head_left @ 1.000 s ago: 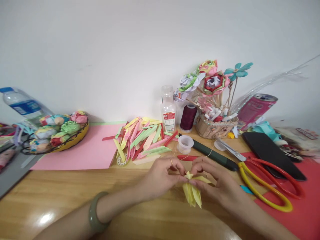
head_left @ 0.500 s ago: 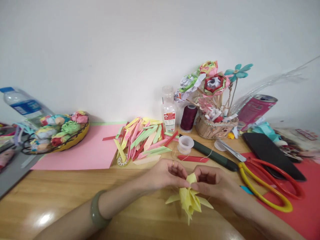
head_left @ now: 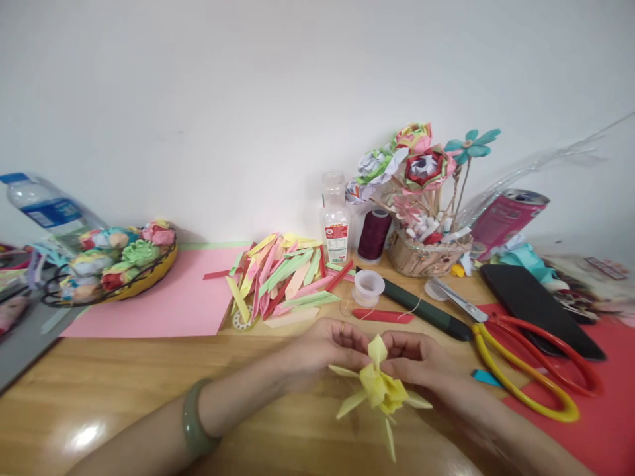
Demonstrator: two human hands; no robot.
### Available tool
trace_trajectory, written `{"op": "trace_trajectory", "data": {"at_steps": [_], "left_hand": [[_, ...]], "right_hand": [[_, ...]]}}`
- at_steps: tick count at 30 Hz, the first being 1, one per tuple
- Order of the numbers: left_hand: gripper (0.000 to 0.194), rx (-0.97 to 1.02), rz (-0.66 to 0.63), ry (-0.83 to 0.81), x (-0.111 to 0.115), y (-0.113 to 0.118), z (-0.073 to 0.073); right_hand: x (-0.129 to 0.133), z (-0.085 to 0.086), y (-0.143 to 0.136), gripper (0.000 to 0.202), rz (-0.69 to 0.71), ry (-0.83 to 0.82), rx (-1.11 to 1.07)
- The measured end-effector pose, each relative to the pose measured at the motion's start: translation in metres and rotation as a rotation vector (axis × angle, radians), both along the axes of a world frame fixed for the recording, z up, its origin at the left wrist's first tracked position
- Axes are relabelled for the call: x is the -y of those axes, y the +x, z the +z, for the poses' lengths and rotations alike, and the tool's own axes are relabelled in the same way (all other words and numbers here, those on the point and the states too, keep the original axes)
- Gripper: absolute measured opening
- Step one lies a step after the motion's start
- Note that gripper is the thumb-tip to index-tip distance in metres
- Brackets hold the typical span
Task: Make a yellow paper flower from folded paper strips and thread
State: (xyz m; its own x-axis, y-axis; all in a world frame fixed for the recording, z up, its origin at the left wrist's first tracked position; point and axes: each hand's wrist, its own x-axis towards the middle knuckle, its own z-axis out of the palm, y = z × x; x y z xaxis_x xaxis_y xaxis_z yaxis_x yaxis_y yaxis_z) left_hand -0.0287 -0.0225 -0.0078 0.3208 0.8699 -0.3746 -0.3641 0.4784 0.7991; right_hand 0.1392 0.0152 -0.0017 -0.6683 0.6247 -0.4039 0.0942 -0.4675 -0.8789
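A yellow folded-paper flower (head_left: pixel 380 387) with pointed petals is held up over the front of the wooden table. My left hand (head_left: pixel 337 344) grips it from the left side, fingers curled and thumb near its upper petal. From the right, my right hand (head_left: pixel 411 354) pinches the same flower, its fingers bent in behind. The fingertips of both hands are partly hidden by the petals. Just beyond the hands lie a red paper strip (head_left: pixel 383 316) and a small white spool (head_left: pixel 368 288) with loose thread.
Behind sit a pile of folded paper strips (head_left: pixel 288 277), a glass bottle (head_left: pixel 336 228), a maroon thread cone (head_left: pixel 374 236) and a basket of paper flowers (head_left: pixel 429 254). Scissors (head_left: pixel 526 396) and a black phone (head_left: pixel 540 311) lie right. Leftward are pink paper (head_left: pixel 193 291) and a yellow basket (head_left: pixel 149 281).
The yellow paper flower has turned in my hands, so its centre now faces more toward me and its petals spread wider. Both hands stay in nearly the same place.
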Motion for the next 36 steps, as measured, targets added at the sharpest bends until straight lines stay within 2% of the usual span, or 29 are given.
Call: {"op": "trace_trajectory", "data": {"at_steps": [7,16,24,36], "left_hand": [[0.02,0.158,0.045,-0.155,0.002,0.001,0.001],[0.018,0.099,0.103,-0.098,0.004,0.007,0.004],[0.015,0.047,0.162,-0.032,0.007,0.011,0.005],[0.021,-0.037,0.141,0.051,0.005,0.009,-0.002]], "right_hand": [[0.0,-0.001,-0.001,0.028,-0.076,0.022,0.034],[0.002,-0.001,0.0,0.028,-0.062,-0.017,0.001],[0.006,0.004,-0.002,0.033,-0.096,0.066,0.034],[0.007,0.002,-0.003,0.028,-0.116,0.229,0.095]]}}
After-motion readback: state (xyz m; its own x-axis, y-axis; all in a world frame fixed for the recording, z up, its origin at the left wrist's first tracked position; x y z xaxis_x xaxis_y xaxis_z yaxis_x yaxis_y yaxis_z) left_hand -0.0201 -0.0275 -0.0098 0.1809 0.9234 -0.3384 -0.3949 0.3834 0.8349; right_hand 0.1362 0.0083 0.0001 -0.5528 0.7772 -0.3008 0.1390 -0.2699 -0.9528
